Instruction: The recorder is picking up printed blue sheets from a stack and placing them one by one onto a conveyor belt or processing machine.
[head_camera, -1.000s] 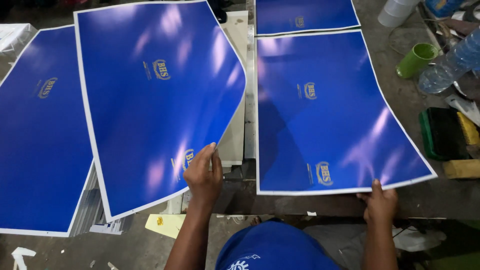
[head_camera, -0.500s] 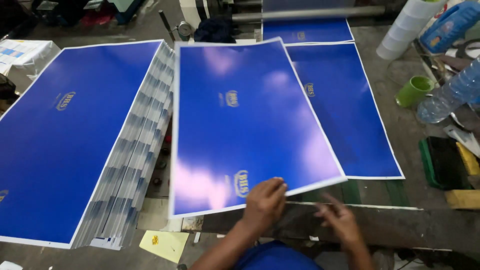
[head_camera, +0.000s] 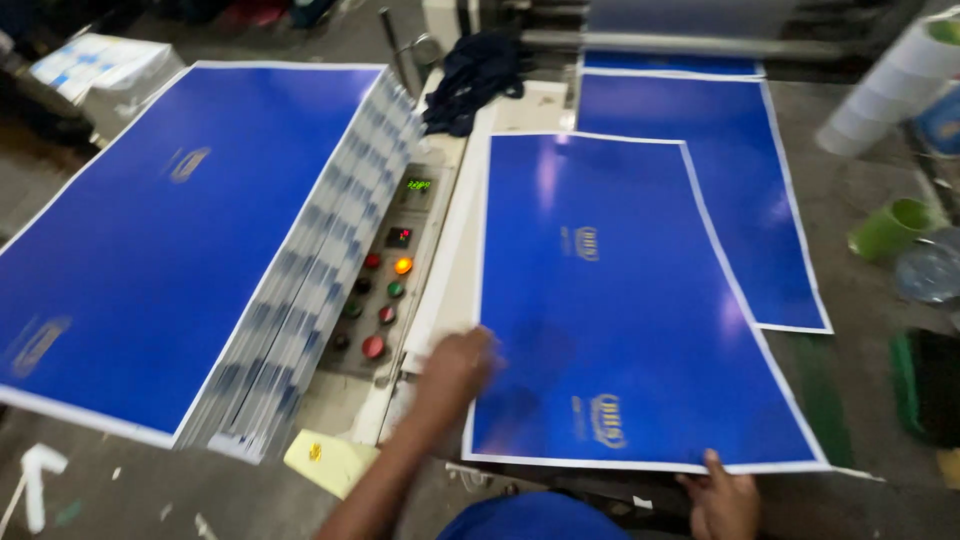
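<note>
A glossy blue printed sheet (head_camera: 620, 300) with a white border lies flat in the centre of the frame, its near edge toward the bottom. The left hand (head_camera: 458, 368) rests at the sheet's lower left edge; it is blurred, so I cannot tell whether its fingers pinch the paper or just press on it. The right hand (head_camera: 722, 497), at the bottom right, holds the near edge, thumb on top, fingers hidden beneath. A second blue sheet (head_camera: 740, 170) lies partly under it, upper right. A tall stack of blue sheets (head_camera: 170, 230) fills the left, beside a control panel (head_camera: 385, 290) with coloured buttons.
</note>
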